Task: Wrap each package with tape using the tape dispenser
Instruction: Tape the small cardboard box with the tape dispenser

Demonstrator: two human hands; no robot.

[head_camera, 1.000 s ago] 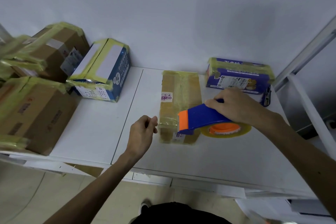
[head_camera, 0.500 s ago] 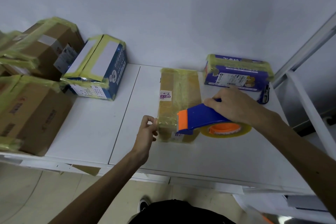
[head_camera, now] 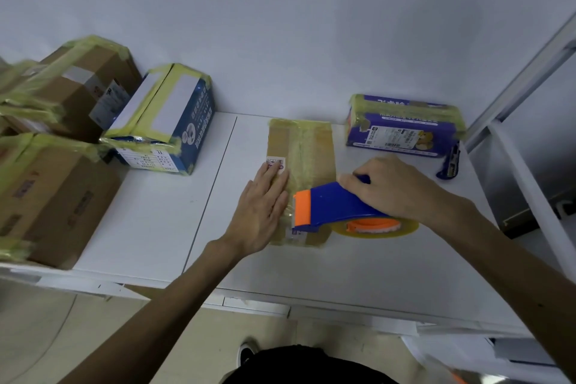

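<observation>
A flat brown package (head_camera: 307,153) wrapped in yellowish tape lies lengthwise in the middle of the white table (head_camera: 162,227). My left hand (head_camera: 263,207) lies flat on its left near part, fingers straight and pressing down. My right hand (head_camera: 392,188) grips the handle of the blue and orange tape dispenser (head_camera: 333,207), whose orange blade end rests on the package's near right part. The yellow tape roll (head_camera: 378,229) sits under my right hand, partly hidden.
A purple taped package (head_camera: 402,126) lies at the back right with a small blue tool (head_camera: 450,162) beside it. A blue and white taped box (head_camera: 165,121) and several taped cardboard boxes (head_camera: 53,184) crowd the left side. A white metal frame (head_camera: 526,165) stands at the right.
My left hand has gone from pinching at the package's left edge to lying flat on its top. The dispenser and my right hand have barely moved.
</observation>
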